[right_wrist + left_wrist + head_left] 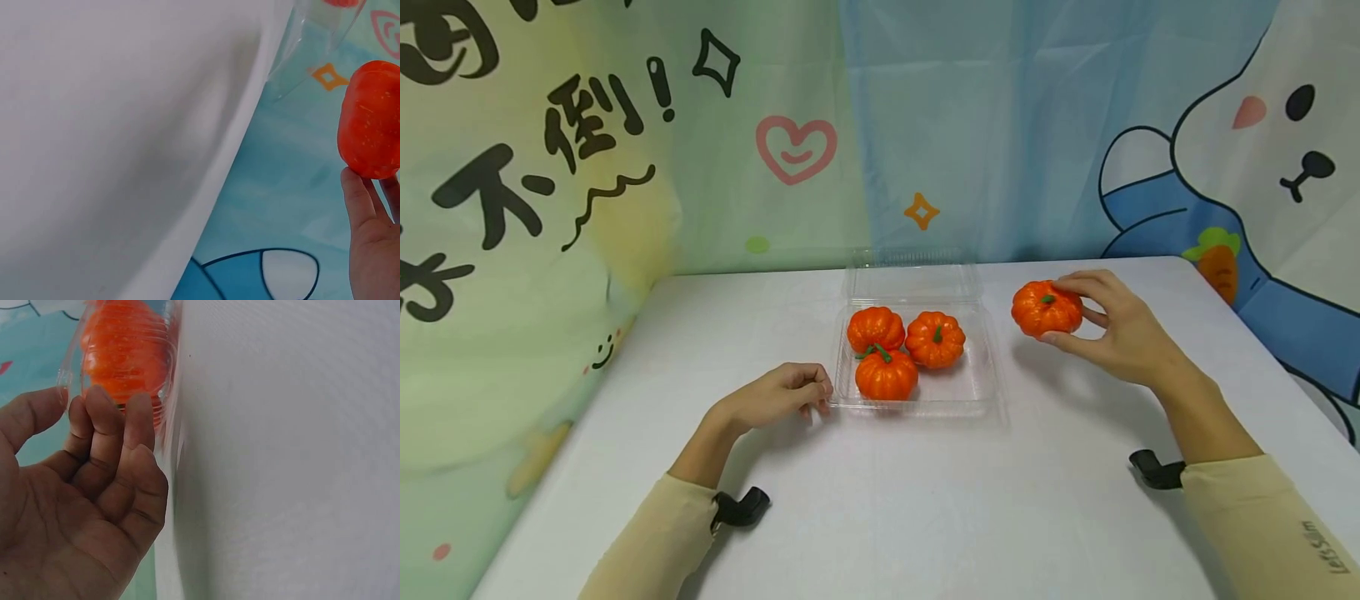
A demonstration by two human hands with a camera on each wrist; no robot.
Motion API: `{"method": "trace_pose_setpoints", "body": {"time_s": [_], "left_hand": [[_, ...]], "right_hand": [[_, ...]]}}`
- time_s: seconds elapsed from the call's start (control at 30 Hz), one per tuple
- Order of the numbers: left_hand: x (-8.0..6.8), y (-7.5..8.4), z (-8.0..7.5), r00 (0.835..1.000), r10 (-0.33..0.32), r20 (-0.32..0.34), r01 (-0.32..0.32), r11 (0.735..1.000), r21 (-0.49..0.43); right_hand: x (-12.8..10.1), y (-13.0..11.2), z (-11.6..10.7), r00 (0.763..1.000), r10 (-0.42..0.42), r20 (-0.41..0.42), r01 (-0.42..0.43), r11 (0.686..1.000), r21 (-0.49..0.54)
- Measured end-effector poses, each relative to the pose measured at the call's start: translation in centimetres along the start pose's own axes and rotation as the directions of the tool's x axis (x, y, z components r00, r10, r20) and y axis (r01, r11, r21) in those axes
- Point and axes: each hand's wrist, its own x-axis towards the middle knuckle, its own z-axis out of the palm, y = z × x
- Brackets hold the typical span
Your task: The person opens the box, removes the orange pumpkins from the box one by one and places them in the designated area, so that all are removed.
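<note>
Pumpkins [906,350] — three of them — sit clustered in the clear plastic tray [985,392] at table [925,500] centre, lid folded back at twelve o'clock. My right hand [1120,329] pinches a fourth pumpkin [1045,308] at the tray's three o'clock. My left hand [778,396], fingers curled, touches the tray's near-left corner — at eight o'clock.

A small orange pumpkin [1045,308] with a short green stem sits upright, lifted just off the table to the right of the clear plastic container [917,400]. That container lies open and shallow, its lid tipped back behind it, holding three more orange pumpkins [906,350] clustered touching in its left half.
</note>
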Motion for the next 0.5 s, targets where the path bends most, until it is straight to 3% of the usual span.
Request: {"method": "trace_pose_setpoints", "body": {"time_s": [0.5], "left_hand": [[0.0, 0.0, 0.0, 1.0, -0.006, 0.003, 0.006, 1.0, -0.012]], "right_hand": [[-1.3, 3.7, -1.6, 0.994, 0.109, 0.014, -0.108, 0.993, -0.041]]}}
